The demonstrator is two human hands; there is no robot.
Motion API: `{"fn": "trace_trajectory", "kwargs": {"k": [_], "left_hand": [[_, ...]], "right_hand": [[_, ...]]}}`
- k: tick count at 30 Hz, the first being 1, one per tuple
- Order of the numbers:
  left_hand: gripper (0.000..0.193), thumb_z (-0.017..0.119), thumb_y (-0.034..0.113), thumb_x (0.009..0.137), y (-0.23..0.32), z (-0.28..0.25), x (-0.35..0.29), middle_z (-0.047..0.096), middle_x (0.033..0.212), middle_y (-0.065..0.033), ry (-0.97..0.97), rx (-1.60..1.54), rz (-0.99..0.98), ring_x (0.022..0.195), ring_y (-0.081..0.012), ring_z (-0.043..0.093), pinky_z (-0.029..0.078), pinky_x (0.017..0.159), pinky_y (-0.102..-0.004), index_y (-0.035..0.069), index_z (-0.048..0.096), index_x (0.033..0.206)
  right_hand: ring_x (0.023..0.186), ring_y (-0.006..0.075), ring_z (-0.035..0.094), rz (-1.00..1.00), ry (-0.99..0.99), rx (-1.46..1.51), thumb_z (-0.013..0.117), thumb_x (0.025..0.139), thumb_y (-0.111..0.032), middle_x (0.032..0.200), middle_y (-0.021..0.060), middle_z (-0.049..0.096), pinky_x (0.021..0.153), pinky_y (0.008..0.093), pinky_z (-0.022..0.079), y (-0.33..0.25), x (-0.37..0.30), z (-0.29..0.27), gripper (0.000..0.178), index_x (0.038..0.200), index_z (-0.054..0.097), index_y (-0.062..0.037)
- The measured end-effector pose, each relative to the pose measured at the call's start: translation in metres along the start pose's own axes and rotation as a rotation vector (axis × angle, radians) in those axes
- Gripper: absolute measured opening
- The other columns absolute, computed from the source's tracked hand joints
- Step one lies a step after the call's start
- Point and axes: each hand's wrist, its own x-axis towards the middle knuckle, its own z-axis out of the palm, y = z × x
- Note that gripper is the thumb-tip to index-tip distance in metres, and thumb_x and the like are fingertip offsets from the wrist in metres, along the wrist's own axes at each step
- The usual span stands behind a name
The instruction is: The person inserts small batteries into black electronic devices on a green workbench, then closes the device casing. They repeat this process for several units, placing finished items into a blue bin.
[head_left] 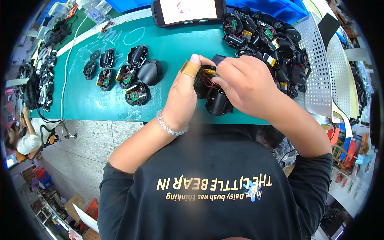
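My left hand [179, 98], tape round its thumb and a clear bead bracelet at the wrist, is closed on an opened black plastic housing [218, 103]. A green circuit board, thin red wires [208, 80] and a yellow-wrapped battery [210, 72] show inside it. My right hand [249, 85] is closed against the same housing, its thumb next to the battery and wires. A dark piece [218, 59] sticks out by the right index finger; its kind is hidden. To the left lie several similar opened housings [136, 94] and a smooth black shell [150, 72].
A heap of black housings with wires and batteries [276, 44] lies right of my hands, beside a perforated metal tray [320, 68]. A phone with a lit screen [188, 11] stands at the back before blue bins [272, 9]. A white cable [69, 72] crosses the green tabletop [84, 106].
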Motion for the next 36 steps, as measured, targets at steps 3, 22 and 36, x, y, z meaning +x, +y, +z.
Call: {"fn": "trace_trajectory", "kwargs": {"k": [3, 22, 36], "left_hand": [[0.044, 0.029, 0.034, 0.101, -0.001, -0.001, -0.001, 0.058, 0.083, -0.0053, -0.042, 0.028, 0.083, 0.078, -0.0107, 0.051, 0.042, 0.074, -0.0252, 0.002, 0.057, 0.091], [0.065, 0.022, 0.060, 0.095, 0.021, -0.014, -0.018, 0.055, 0.084, -0.0038, -0.155, 0.233, 0.251, 0.078, -0.0089, 0.052, 0.041, 0.072, -0.0214, 0.003, 0.054, 0.094], [0.056, 0.045, 0.059, 0.081, 0.017, -0.019, -0.015, 0.056, 0.093, -0.0180, -0.340, -0.248, 0.263, 0.079, -0.0224, 0.053, 0.042, 0.071, -0.0310, 0.009, 0.035, 0.103]], "right_hand": [[0.058, 0.0248, 0.055, 0.008, -0.029, 0.018, 0.066, 0.077, -0.013, 0.072, 0.0054, 0.055, 0.052, 0.0356, 0.042, -0.001, 0.001, 0.000, 0.026, 0.100, 0.055, -0.0046], [0.066, 0.0281, 0.059, 0.018, 0.152, 0.298, 0.072, 0.072, -0.018, 0.081, 0.0041, 0.059, 0.056, 0.0366, 0.046, -0.009, 0.013, -0.004, 0.025, 0.088, 0.056, -0.0082], [0.077, 0.0202, 0.048, 0.152, 0.141, 0.648, 0.072, 0.076, -0.023, 0.082, 0.0079, 0.047, 0.067, 0.0300, 0.044, -0.031, 0.011, -0.002, 0.036, 0.101, 0.063, 0.0011]]}}
